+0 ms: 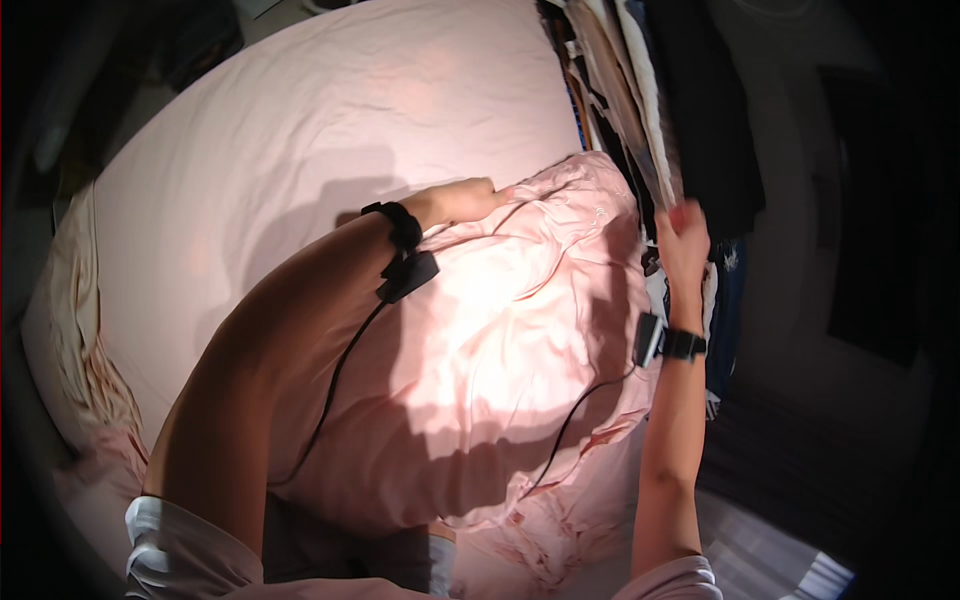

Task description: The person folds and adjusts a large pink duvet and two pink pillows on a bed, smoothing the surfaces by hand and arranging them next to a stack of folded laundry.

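Observation:
A plump, wrinkled pink piece of bedding (540, 290) lies in front of me; I cannot tell if it is a pillow or a bunched quilt. My left hand (462, 202) grips its far left edge, the fingers partly hidden by the cloth. Beyond its right edge, beside the hanging clothes, my right hand (684, 245) is raised and closed. Motion blurs those fingertips, and what they hold, if anything, does not show. Under the bedding spreads a pale pink bed sheet (400, 90).
Hanging clothes (620, 80) crowd the bed's right side, with a black garment (710, 120) outermost. Each wrist wears a black strap with a small box and a cable (335, 390). Crumpled cream cloth (80, 310) bunches along the left bed edge. Bright light falls on the middle.

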A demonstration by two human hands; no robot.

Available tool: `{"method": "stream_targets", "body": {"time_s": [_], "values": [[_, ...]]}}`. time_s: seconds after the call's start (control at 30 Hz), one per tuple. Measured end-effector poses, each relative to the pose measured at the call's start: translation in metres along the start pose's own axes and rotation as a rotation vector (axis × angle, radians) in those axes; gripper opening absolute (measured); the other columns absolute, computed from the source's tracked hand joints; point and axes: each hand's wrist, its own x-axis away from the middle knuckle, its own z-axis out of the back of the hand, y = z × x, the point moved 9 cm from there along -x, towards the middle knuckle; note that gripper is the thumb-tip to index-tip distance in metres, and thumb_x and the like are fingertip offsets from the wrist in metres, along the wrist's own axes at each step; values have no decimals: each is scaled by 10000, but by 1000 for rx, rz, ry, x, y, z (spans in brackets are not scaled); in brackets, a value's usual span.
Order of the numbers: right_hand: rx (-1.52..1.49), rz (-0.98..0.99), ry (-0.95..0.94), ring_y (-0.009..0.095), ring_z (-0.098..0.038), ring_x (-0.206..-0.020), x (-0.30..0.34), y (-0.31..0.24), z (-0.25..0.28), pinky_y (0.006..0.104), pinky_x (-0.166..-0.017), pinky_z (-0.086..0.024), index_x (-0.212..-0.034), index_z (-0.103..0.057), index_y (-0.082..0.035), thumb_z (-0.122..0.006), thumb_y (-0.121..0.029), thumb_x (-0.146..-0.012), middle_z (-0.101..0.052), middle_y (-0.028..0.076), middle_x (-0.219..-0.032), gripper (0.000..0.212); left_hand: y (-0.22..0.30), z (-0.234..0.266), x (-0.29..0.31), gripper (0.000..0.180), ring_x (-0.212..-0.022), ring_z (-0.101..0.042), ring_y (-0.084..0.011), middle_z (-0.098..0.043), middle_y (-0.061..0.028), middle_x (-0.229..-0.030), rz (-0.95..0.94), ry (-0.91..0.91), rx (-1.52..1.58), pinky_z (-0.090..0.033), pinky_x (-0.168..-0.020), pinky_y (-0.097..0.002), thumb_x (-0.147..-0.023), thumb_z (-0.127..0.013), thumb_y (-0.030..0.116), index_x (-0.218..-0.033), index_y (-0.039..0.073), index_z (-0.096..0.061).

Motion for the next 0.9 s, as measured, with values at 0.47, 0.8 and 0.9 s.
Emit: {"method": "stream_targets", "body": {"time_s": [0.47, 0.8, 0.9], "values": [[-654, -738, -501, 208, -369, -1415, 72, 166, -149, 292, -1142, -298, -1558, -157, 26, -654, -519, -903, -314, 170, -1579, 986, 88, -96, -72, 477, -1038, -625, -164, -646, -113, -1219, -28, -363, 1106, -503, -902, -313, -967, -633, 369, -1262, -6, -613], [-832, -648, -552, 270, -427, -1364, 61, 193, -186, 319, -1100, -355, -1534, -220, 36, -704, -554, -833, -407, 211, -1495, 1036, 106, -90, -188, 497, -942, -614, -133, -672, -60, -1081, -212, -210, 843, -511, -813, -288, -942, -683, 389, -1223, -16, -613], [-820, -688, -558, 263, -477, -1340, 59, 178, -192, 324, -1069, -406, -1543, -199, 44, -743, -593, -785, -425, 210, -1496, 1130, 83, -73, -196, 489, -940, -614, -123, -677, -56, -1062, -186, -137, 709, -511, -823, -296, -942, -672, 411, -1198, -3, -625]]}}
